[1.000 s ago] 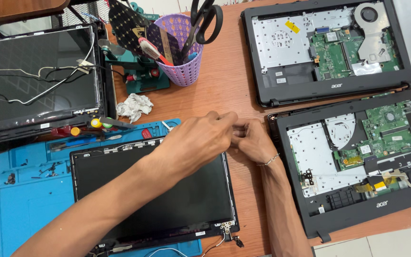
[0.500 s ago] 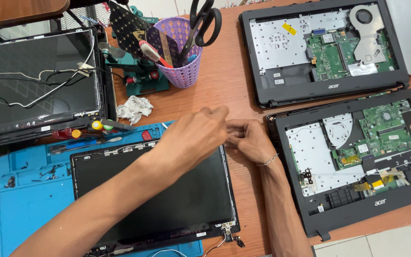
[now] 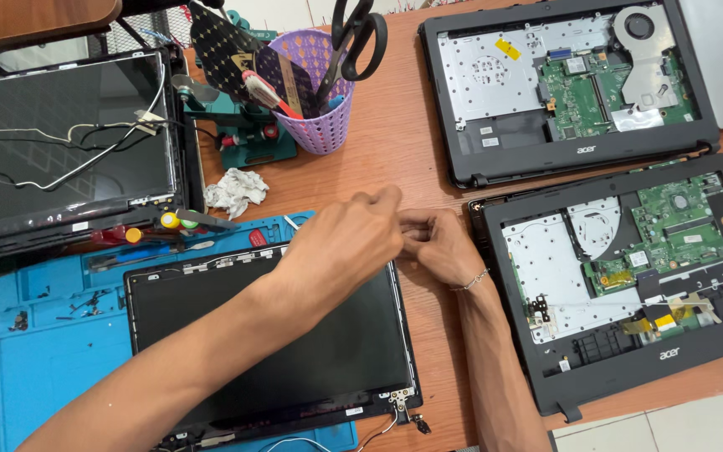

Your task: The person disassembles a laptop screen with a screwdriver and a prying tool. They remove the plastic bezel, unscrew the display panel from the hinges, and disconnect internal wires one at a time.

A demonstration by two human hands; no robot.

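Screen panel (image 3: 294, 368), the black laptop display lying face up on the blue repair mat (image 3: 35, 368), sits at your lower centre on the wooden desk (image 3: 403, 167); its top right corner is where both your hands meet.

Largest first: two opened laptop bases lie to your right, the upper base (image 3: 562, 92) with fan and green board exposed, the lower base (image 3: 629, 285) just below it and nearly touching. A second display assembly (image 3: 60, 151) with loose white cables rests at upper left.

Mid-size: purple basket (image 3: 324, 125) holding scissors (image 3: 357, 38) and tools, a teal holder (image 3: 248, 142) beside it, a crumpled tissue (image 3: 232, 191) near the mat's top edge, screwdrivers (image 3: 161, 230) along that edge.

Smallest: your left hand (image 3: 345, 247) crosses over the panel's corner, fingers curled and drawn together at the tips. Your right hand (image 3: 437, 247), bracelet at the wrist, has fingers bunched against the left's. What they pinch, if anything, is hidden; can't tell.

Judgement: you look to be working some small part at the panel's corner. The next move likely needs a steady two-handed grip, with no pressure on the glass.
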